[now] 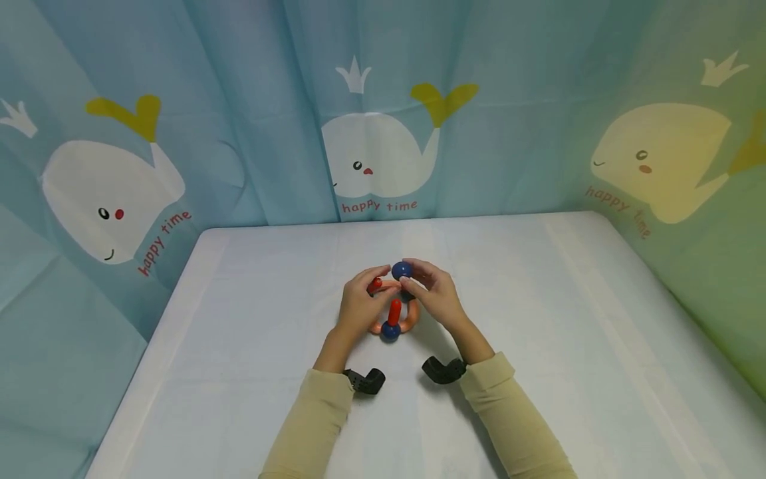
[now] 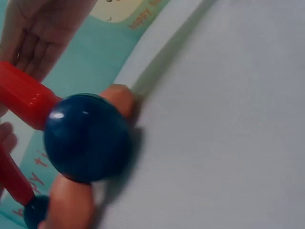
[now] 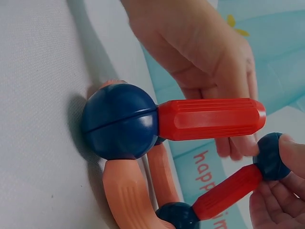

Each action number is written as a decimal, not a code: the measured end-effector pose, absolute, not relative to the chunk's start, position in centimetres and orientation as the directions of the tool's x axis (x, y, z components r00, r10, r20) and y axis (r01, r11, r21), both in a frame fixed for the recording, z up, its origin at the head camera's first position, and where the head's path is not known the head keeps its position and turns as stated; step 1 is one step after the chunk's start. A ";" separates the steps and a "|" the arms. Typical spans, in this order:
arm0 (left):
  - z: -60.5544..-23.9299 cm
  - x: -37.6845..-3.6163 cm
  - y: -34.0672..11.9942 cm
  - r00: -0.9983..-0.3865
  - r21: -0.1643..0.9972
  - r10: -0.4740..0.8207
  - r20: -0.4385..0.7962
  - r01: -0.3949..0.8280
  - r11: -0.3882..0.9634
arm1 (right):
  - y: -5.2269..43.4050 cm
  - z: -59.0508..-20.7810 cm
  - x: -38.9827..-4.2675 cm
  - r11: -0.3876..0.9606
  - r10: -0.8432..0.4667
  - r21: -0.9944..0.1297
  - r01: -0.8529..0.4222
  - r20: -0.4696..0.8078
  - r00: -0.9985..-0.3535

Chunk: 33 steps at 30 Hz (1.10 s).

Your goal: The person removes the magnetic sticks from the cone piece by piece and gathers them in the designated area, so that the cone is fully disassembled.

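Observation:
A ring of curved orange rods (image 3: 128, 191) joined by blue balls (image 3: 119, 121) lies on the table. From the front ball a red rod (image 1: 395, 311) stands upright. My right hand (image 1: 439, 296) pinches a blue ball (image 1: 402, 270) between thumb and fingers, at the upper end of another red rod (image 3: 228, 192). That rod rises at a slant from a lower ball (image 3: 178, 215). Close on its left is my left hand (image 1: 361, 299), fingers stretched toward the pinched ball, thumb reaching the same way. Another red rod (image 1: 375, 285) shows between its thumb and index finger.
The white tabletop (image 1: 251, 346) spreads around the ring. Behind it hangs a blue curtain (image 1: 269, 133) printed with whales. A black wrist camera sits at each wrist, the left one (image 1: 366, 381) and the right one (image 1: 444, 370) low over the table.

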State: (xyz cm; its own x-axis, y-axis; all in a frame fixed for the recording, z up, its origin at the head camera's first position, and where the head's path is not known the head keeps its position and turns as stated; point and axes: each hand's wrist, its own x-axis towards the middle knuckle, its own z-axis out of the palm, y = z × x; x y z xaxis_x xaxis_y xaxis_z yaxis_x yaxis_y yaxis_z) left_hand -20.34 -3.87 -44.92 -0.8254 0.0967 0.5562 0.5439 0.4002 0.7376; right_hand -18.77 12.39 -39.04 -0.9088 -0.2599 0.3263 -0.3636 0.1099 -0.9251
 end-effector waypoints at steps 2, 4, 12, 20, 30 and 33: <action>-44.4 -20.7 -3.8 -0.847 0.742 0.127 0.516 0.516 0.428 | 12.4 -39.1 -18.8 0.096 -0.268 -0.923 -0.372 0.336 -0.903; -44.0 -21.1 -3.8 -0.867 0.745 0.147 0.476 0.486 0.456 | 12.3 -39.1 -18.9 0.086 -0.274 -0.923 -0.376 0.341 -0.899; -43.6 -21.9 -3.5 -0.918 0.785 0.176 0.355 0.395 0.476 | 12.2 -39.1 -18.8 0.084 -0.269 -0.926 -0.368 0.334 -0.903; -43.7 -22.1 -3.1 -0.899 0.759 0.177 0.402 0.435 0.485 | 12.3 -39.1 -18.8 0.086 -0.254 -0.912 -0.400 0.368 -0.894; -43.6 -22.0 -3.1 -0.921 0.812 0.176 0.348 0.390 0.434 | 12.8 -38.8 -19.0 0.077 -0.125 -0.877 -0.475 0.464 -0.877; -43.6 -21.9 -3.2 -0.929 0.819 0.168 0.330 0.370 0.438 | 13.2 -38.9 -19.4 0.109 -0.122 -0.874 -0.473 0.460 -0.879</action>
